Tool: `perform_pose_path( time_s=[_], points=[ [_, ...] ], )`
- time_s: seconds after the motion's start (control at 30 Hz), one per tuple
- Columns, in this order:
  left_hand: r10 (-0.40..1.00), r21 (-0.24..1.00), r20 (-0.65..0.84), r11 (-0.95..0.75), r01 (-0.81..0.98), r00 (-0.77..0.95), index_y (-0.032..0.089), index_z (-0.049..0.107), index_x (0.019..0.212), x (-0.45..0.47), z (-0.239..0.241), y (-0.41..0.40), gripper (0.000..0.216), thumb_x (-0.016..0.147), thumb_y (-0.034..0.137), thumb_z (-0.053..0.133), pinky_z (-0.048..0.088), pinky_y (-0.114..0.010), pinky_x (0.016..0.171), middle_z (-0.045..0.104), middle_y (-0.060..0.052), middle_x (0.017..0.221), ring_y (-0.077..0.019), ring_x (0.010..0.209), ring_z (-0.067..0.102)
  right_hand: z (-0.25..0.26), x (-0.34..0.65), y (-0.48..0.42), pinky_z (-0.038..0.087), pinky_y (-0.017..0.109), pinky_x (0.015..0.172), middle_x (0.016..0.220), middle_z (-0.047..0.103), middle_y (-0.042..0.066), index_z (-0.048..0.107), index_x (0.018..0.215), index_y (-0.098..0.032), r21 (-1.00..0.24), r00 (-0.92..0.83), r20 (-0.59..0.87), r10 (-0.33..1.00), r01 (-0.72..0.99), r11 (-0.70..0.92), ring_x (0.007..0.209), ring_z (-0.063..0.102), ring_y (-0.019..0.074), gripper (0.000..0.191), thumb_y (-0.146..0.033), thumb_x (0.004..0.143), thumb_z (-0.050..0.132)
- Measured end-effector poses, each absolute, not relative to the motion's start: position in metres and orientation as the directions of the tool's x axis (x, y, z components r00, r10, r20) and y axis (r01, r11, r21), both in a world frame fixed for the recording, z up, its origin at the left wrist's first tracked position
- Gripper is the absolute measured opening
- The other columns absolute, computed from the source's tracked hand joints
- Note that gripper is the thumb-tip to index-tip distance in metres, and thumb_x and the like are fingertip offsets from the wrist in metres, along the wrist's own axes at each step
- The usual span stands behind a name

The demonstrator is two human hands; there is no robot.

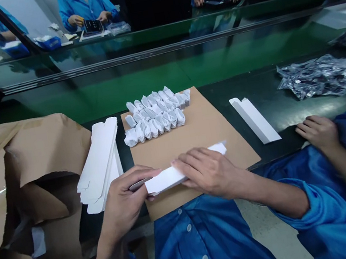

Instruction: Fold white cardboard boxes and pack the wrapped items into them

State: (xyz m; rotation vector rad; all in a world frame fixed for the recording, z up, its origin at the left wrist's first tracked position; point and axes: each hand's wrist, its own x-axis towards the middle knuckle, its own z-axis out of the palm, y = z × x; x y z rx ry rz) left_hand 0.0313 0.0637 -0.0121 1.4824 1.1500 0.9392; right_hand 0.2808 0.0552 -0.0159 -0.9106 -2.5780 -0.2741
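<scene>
A long flat white carton (pixel 170 176) lies across the near part of a brown cardboard sheet (pixel 214 136). My left hand (pixel 127 201) grips the carton's left end with curled fingers. My right hand (pixel 204 170) lies over its middle, fingers pressed down on it. Several small white wrapped pieces (pixel 156 117) lie in rows at the sheet's far end. A stack of flat white cartons (pixel 101 165) lies just left of the sheet.
An open brown cardboard box (pixel 25 180) stands at the left. One folded white carton (pixel 254 119) and a pile of clear plastic bags (pixel 323 75) lie on the right. A co-worker's hand (pixel 317 132) rests at the table's right edge. Other people in blue work beyond the green conveyor (pixel 151 80).
</scene>
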Motion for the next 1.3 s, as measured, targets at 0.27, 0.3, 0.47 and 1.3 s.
perform_pose_path(
  time_s=[0.27, 0.3, 0.47, 1.3],
  points=[
    [0.816, 0.868, 0.494, -0.484, 0.114, -0.300, 0.034, 0.040, 0.142, 0.080, -0.038, 0.038, 0.073, 0.078, 0.044, 0.073, 0.058, -0.045, 0.090, 0.058, -0.009, 0.131, -0.0277, 0.113, 0.065, -0.037, 0.281, 0.051, 0.061, 0.035, 0.079, 0.111, 0.072, 0.014, 0.051, 0.130, -0.016, -0.455, -0.290, 0.580, 0.761, 0.660, 0.598, 0.095, 0.072, 0.0253, 0.046, -0.032, 0.089, 0.064],
    [0.816, 0.856, 0.517, -0.489, 0.168, -0.259, 0.034, 0.035, 0.145, 0.093, -0.043, 0.033, 0.082, 0.075, 0.047, 0.076, 0.056, -0.047, 0.095, 0.053, -0.011, 0.138, -0.0301, 0.120, 0.060, -0.041, 0.274, 0.046, 0.061, 0.035, 0.080, 0.111, 0.071, 0.014, 0.051, 0.130, -0.017, -0.509, -0.259, 0.569, 0.780, 0.635, 0.581, 0.096, 0.072, 0.0251, 0.046, -0.033, 0.089, 0.065],
    [0.833, 0.860, 0.493, -0.423, 0.284, -0.251, 0.037, 0.002, 0.152, 0.121, -0.048, 0.035, 0.102, 0.079, 0.043, 0.073, 0.061, -0.041, 0.079, 0.051, -0.014, 0.134, -0.0222, 0.093, 0.070, -0.047, 0.257, 0.030, 0.055, 0.040, 0.099, 0.134, 0.060, 0.017, 0.035, 0.145, -0.016, -0.611, -0.362, 0.535, 0.763, 0.459, 0.645, 0.122, 0.061, 0.0269, 0.066, -0.029, 0.088, 0.066],
    [0.844, 0.732, 0.520, -0.518, 0.443, 0.128, 0.028, 0.045, 0.132, 0.073, -0.020, 0.046, 0.065, 0.075, 0.031, 0.077, 0.057, -0.032, 0.085, 0.058, -0.006, 0.122, -0.0223, 0.107, 0.065, 0.017, 0.261, 0.075, 0.056, 0.030, 0.074, 0.103, 0.063, 0.007, 0.061, 0.115, -0.018, -0.713, -0.443, 0.550, 0.708, 0.191, 0.674, 0.084, 0.059, 0.0151, 0.029, -0.031, 0.089, 0.067]
  ],
)
